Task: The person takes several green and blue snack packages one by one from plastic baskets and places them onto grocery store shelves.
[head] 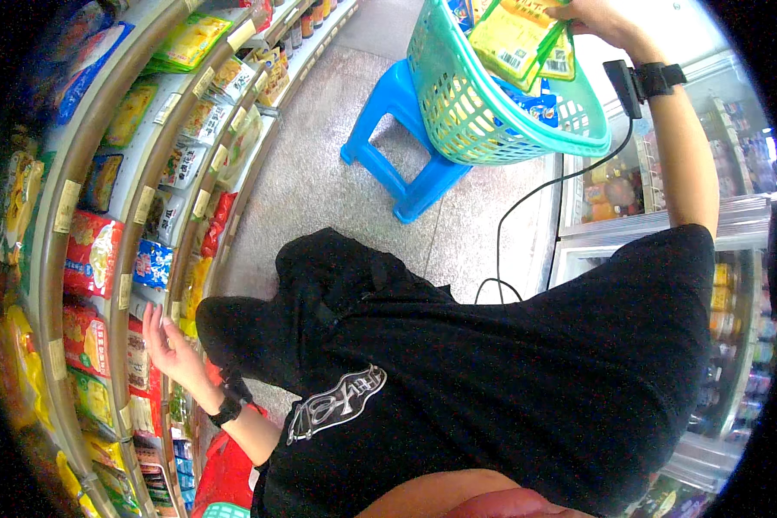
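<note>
At the left, my left hand (171,356) is held open beside the shelf, its fingers slightly apart and nothing held. It is close to the red and white packets (139,356). My right hand (592,22) grips several yellow-and-green flat packets (515,39) by their edge, over a turquoise plastic basket (492,133). Blue packets (540,107) and other packs lie inside that basket, partly hidden by the held ones. The basket rests on a blue plastic stool (395,97). Both wrists wear black straps; the right one carries a small device with a cable.
Tiered store shelves (120,233) with bagged goods and price tags run down the left. Glass-doored coolers (660,220) line the right side. A black cable (502,223) hangs down near them. A red bag (223,476) and another turquoise basket's rim (226,510) show at bottom left.
</note>
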`<action>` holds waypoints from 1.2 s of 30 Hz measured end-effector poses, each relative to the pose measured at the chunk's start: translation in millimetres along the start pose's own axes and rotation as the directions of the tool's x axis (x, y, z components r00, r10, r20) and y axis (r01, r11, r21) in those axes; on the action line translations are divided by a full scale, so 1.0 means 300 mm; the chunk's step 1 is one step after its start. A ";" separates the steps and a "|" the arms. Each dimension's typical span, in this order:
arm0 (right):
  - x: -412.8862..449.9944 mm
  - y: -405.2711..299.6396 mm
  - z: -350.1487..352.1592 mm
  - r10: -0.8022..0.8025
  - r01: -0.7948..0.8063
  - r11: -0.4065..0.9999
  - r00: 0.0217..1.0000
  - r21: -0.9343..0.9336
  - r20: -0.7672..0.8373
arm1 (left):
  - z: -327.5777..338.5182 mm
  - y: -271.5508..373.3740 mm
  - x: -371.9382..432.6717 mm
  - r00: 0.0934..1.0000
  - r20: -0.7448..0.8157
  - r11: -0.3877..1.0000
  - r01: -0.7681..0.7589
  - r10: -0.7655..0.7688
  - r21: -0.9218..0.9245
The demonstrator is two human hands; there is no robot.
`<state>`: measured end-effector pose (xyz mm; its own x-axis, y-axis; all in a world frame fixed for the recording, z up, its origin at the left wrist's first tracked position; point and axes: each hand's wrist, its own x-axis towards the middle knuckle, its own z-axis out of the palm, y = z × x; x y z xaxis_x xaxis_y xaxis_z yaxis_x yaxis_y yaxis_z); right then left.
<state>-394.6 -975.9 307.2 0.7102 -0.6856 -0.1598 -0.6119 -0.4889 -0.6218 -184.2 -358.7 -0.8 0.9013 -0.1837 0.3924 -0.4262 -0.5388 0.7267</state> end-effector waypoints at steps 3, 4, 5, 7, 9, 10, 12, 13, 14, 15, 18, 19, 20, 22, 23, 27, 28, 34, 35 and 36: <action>-0.032 -0.025 -0.072 -0.055 0.055 0.998 0.998 0.003 -0.017 | 0.035 0.025 -0.006 0.992 0.052 0.992 -0.115 0.112 0.060; -0.034 -0.026 -0.073 -0.060 0.061 0.998 0.997 0.017 -0.050 | 0.049 0.044 -0.012 0.996 0.063 0.997 -0.067 0.068 -0.029; -0.036 -0.031 -0.070 -0.066 0.069 0.997 0.994 0.030 -0.083 | 0.056 0.049 -0.016 0.997 0.077 0.993 -0.016 0.025 -0.117; -0.012 -0.005 -0.036 -0.041 0.042 0.999 0.996 0.022 -0.074 | 0.061 0.015 -0.025 0.996 0.070 0.995 -0.055 0.060 -0.080; 0.052 0.053 0.017 0.032 -0.031 0.999 0.999 0.036 -0.042 | 0.036 0.003 -0.030 0.992 0.079 0.995 -0.093 0.096 -0.042; 0.075 0.120 0.005 0.012 -0.012 0.999 1.000 -0.040 -0.005 | 0.043 -0.025 -0.041 0.992 0.081 0.994 -0.092 0.097 -0.065; 0.098 0.186 0.027 0.011 -0.008 0.991 1.000 -0.134 0.020 | 0.032 -0.025 -0.051 0.990 0.105 0.995 -0.091 0.094 -0.034; 0.110 0.176 0.044 0.090 -0.082 0.990 0.994 -0.113 0.065 | 0.026 -0.023 -0.057 0.988 0.129 0.996 -0.090 0.090 0.000; 0.126 0.189 0.052 0.086 -0.079 0.990 0.995 -0.114 0.055 | 0.022 -0.021 -0.060 0.988 0.146 0.999 -0.049 0.049 -0.007; 0.135 0.191 0.068 0.080 -0.074 0.991 0.996 -0.112 0.046 | 0.017 -0.025 -0.062 0.988 0.145 0.999 -0.046 0.046 -0.003; 0.131 0.166 0.048 0.042 -0.061 0.972 0.995 -0.225 -0.089 | 0.017 -0.042 -0.069 0.987 0.159 0.999 -0.034 0.034 -0.006; 0.123 0.135 0.028 0.031 -0.043 0.963 0.998 -0.267 -0.051 | 0.020 -0.051 -0.072 0.988 0.154 1.000 -0.025 0.027 -0.011; 0.108 0.097 -0.010 0.012 -0.039 0.947 0.996 -0.318 -0.085 | 0.025 -0.055 -0.074 0.988 0.150 1.000 -0.017 0.019 -0.016; 0.039 0.005 -0.098 -0.046 -0.025 0.915 0.985 -0.402 -0.166 | 0.066 -0.009 -0.072 0.986 0.165 0.997 0.005 0.007 -0.073; 0.012 -0.040 -0.096 -0.120 0.031 0.921 0.971 -0.387 -0.208 | 0.069 0.024 -0.064 0.986 0.164 0.994 0.018 -0.001 -0.104; -0.191 -0.293 0.004 -0.408 0.314 0.903 0.840 -0.292 -0.358 | 0.109 0.108 -0.020 0.973 0.198 0.990 -0.099 0.118 -0.105; -0.247 -0.352 0.062 -0.449 0.375 0.891 0.809 -0.256 -0.380 | 0.126 0.136 -0.002 0.964 0.204 0.979 -0.141 0.169 -0.147; -0.275 -0.454 0.472 -0.578 0.588 0.786 0.809 0.190 -0.110 | 0.141 0.311 0.045 0.921 0.248 0.840 -0.132 0.300 -0.526; -0.291 -0.488 0.548 -0.577 0.574 0.809 0.817 0.125 -0.017 | 0.142 0.316 0.039 0.918 0.261 0.791 -0.084 0.298 -0.606; -0.289 -0.511 0.619 -0.578 0.566 0.815 0.810 0.121 0.100 | 0.145 0.326 0.039 0.905 0.276 0.750 -0.066 0.323 -0.658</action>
<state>-297.6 -741.4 274.1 0.9636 -0.2192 0.1532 -0.0544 -0.7216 -0.6901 -212.1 -449.2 50.3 0.7000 -0.5671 0.4340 -0.4307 0.1495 0.8900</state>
